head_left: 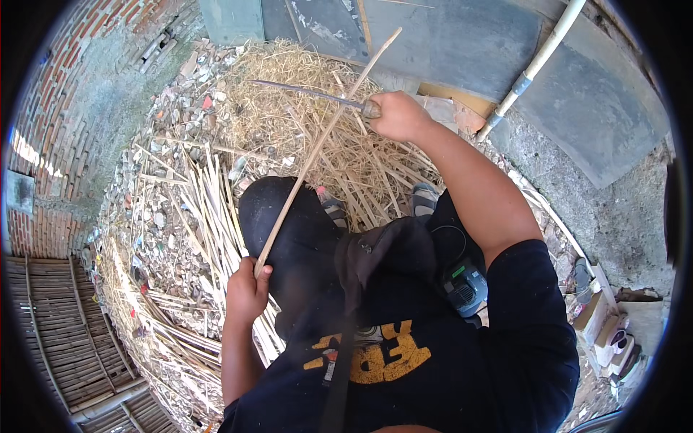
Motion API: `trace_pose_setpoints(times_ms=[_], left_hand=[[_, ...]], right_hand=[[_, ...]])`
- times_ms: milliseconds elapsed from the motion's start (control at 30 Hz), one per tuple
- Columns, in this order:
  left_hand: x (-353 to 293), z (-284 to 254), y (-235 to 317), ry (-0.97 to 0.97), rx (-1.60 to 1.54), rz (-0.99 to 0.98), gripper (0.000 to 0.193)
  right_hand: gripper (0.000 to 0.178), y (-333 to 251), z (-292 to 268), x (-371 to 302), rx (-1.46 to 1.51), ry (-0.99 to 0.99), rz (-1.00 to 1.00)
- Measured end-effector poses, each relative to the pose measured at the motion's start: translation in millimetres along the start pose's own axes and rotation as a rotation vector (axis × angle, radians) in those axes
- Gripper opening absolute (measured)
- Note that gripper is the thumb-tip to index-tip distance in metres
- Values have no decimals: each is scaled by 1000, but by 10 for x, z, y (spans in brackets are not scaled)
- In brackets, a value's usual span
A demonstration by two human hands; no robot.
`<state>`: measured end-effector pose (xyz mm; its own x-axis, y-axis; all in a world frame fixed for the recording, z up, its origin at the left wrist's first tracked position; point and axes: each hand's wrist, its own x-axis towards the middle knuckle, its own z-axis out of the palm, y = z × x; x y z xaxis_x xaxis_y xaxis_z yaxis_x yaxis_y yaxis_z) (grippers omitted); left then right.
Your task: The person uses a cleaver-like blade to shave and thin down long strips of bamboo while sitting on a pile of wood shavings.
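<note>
My left hand (246, 291) is closed around the lower end of a long, thin bamboo strip (312, 155). The strip slants up and away to the right, passing over my bent leg. Out in front, my right hand (399, 116) grips the wooden handle (371, 109) of a long knife. Its narrow dark blade (307, 91) points left and crosses the strip near the strip's far part. Whether the edge touches the strip or only overlaps it in view, I cannot tell.
Beside my left leg lies a pile of split bamboo strips (216, 198). Curly shavings (278, 68) cover the ground ahead. Rubble (159, 209) spreads at left, before a brick wall (68, 94). A pale pole (534, 68) leans at right. A dark green-labelled device (465, 287) sits by my right hip.
</note>
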<state>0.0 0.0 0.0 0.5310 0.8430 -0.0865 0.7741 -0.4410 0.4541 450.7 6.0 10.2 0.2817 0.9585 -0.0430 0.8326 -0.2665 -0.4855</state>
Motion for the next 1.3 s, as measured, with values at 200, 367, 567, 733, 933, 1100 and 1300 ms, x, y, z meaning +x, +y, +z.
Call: trace_pose_setpoints(times_ms=[200, 367, 567, 733, 933, 1100, 1300], left_hand=[[-145, 83, -38, 80, -39, 59, 30], [21, -27, 94, 50, 50, 68, 33], [-86, -132, -83, -93, -284, 40, 44], [-237, -40, -207, -223, -642, -153, 43], [-277, -57, -336, -261, -681, -280, 51], [-258, -126, -291, -242, -632, -294, 51], [-258, -107, -104, -11, -415, -74, 21]], right_hand=[[25, -512, -67, -306, -146, -175, -197], [32, 515, -1, 70, 55, 179, 137], [48, 114, -305, -75, 247, 135, 154], [57, 311, -222, -79, 470, 275, 117], [66, 246, -207, -32, 712, 233, 132], [61, 154, -260, -75, 701, 208, 123], [57, 188, -134, 18, 609, 330, 104]])
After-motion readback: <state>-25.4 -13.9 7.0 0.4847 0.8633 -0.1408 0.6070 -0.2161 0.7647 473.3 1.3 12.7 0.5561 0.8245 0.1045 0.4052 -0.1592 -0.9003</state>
